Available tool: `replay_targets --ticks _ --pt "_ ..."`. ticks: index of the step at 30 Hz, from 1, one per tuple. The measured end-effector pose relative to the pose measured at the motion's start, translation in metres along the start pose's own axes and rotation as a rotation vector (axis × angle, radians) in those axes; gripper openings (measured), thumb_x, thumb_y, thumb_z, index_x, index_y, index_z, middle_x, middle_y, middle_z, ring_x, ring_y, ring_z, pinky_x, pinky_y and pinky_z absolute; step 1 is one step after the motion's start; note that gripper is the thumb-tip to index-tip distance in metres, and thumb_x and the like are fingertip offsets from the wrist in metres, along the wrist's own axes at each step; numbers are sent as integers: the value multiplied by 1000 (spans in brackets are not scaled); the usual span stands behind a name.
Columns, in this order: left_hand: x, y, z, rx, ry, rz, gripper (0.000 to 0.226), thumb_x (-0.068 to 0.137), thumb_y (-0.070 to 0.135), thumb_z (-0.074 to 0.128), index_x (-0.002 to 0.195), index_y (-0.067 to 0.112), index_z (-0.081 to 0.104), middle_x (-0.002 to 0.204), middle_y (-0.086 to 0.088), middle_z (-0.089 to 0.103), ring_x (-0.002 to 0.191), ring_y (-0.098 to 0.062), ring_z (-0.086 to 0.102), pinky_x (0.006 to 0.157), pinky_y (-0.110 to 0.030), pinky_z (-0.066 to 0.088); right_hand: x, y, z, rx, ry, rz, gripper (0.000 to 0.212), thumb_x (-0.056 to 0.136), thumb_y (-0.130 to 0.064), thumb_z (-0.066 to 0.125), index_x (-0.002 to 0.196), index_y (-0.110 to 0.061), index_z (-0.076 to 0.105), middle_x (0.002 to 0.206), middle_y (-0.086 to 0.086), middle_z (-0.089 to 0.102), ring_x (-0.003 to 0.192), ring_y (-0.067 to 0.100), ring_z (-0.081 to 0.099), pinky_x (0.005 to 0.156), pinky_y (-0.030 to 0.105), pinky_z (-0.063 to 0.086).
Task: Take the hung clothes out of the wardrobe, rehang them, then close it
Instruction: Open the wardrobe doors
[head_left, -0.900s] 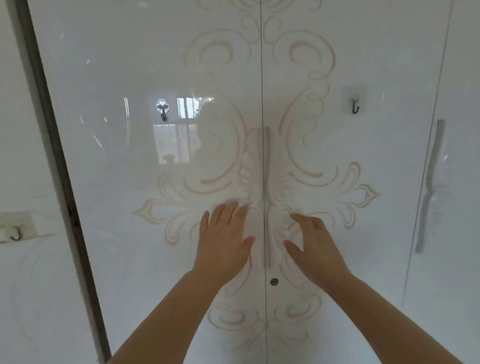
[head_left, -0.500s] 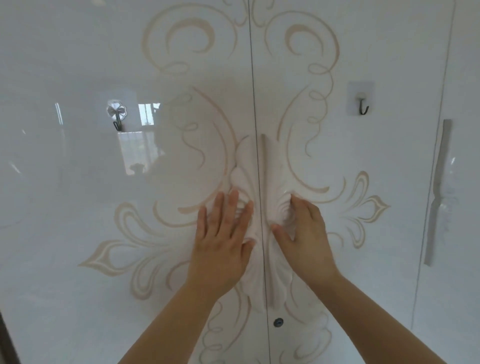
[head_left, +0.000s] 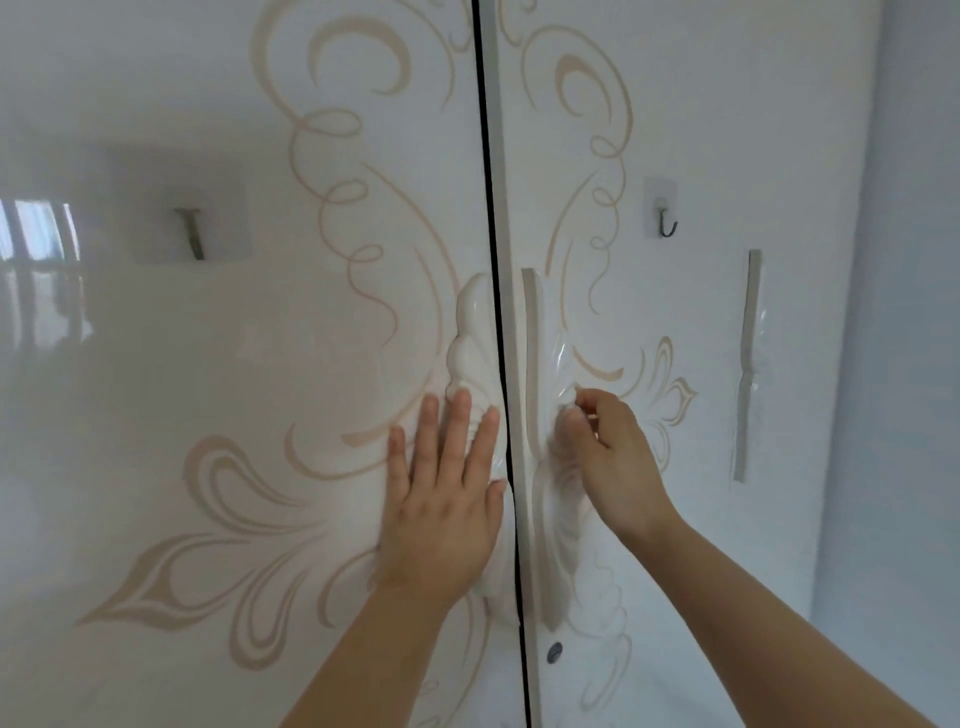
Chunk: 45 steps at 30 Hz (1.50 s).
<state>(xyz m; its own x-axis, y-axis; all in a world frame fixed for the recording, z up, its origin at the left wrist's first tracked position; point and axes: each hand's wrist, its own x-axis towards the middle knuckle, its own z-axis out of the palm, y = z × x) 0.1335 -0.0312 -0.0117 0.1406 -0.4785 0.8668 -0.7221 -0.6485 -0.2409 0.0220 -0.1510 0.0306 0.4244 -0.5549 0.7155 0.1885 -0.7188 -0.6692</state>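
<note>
Pressing left door (head_left: 208, 364) flat, left hand's (head_left: 441, 504) fingers (head_left: 458, 431) lie straight; right hand's (head_left: 618, 457) fingers (head_left: 571, 422) curl round right handle (head_left: 531, 338).

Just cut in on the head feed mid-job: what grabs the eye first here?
Two glossy white wardrobe doors with beige scrollwork fill the view, split at centre by a thin dark gap. Left of it the left hand lies flat on the left door's raised white carved handle; right of it the right hand curls its fingers on the right door's matching carved handle. A small dark hook sits higher right.
</note>
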Motion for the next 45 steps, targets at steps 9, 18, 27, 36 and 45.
replay_targets --ticks 9,18,27,36,45 --pt "5 26 -40 -241 -105 -97 55 92 39 26 143 19 28 151 -14 22 139 -35 18 111 -60 11 -34 3 -80 79 -27 145 22 92 -38 36 90 -29 56 89 -6 59 90 12 57 86 32 48" --pt "38 156 -99 -986 -205 126 45 83 67 -6 124 65 -25 143 31 -26 134 10 -18 113 -22 -8 -50 7 -174 375 -164 247 39 91 -39 38 110 -15 62 110 0 65 105 18 61 87 32 54" --pt "48 271 -117 -1120 -140 198 54 93 48 9 130 54 -29 142 37 -25 136 9 -13 110 -16 -13 -50 17 -302 286 -57 170 38 87 -41 42 116 -26 61 118 -9 62 110 13 59 98 41 46" --pt "85 392 -102 -984 -65 193 56 94 44 16 141 37 -13 149 23 -17 139 3 -11 112 -32 -9 -28 10 -408 -285 146 -326 36 92 -21 48 124 -38 48 131 -17 47 122 1 43 101 15 34" --pt "119 430 -34 -818 -194 115 85 91 41 49 129 42 -26 141 14 -35 143 -16 -4 114 -33 1 37 42 -425 -1065 78 -468 67 83 -7 61 143 -13 33 150 13 30 140 32 24 112 37 18"
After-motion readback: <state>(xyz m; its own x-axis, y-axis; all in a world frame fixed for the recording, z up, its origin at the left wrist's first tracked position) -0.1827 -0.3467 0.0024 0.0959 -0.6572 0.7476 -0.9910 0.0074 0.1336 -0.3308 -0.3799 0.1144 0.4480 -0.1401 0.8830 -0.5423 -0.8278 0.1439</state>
